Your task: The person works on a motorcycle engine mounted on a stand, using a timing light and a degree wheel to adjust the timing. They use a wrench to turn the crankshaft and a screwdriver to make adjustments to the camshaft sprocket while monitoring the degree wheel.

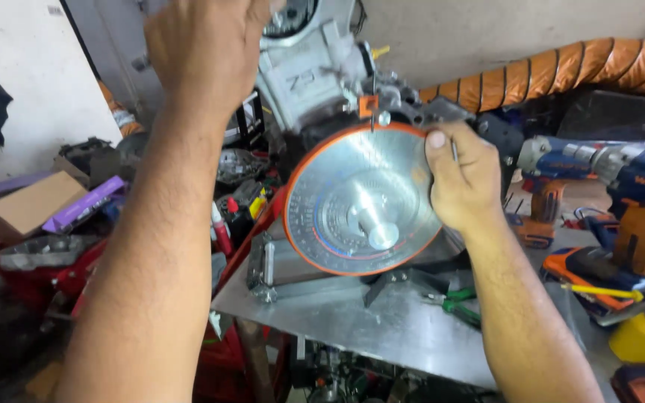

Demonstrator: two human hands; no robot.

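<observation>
The right hand [463, 175] was clamped on the 3 o'clock rim of a degree wheel [363, 198], thumb pressed on the face near the orange edge, fingers curled behind. The wheel, a silver disc with an orange rim, sat in the middle of the view, mounted on the front of an engine [315, 63] that rose at its 12 o'clock. A thin wire pointer [372, 112] hung down from an orange tab to the wheel's top edge. The left hand [207, 41] was raised at 11 o'clock of the wheel, against the engine's upper part; whether it gripped anything could not be told, since the fingers ran out of frame.

The disc's face tilted toward the camera and a little leftward; its hub [373, 224] stuck out along that same axis.

Turning such a wheel well probably asked for a slow, steady pull at the rim, eyes on the pointer, without nudging the wire.

Green pliers [458, 302] lay on the steel plate [382, 328] at 5 o'clock, and a cordless drill [621, 186] stood at 3 o'clock.
</observation>
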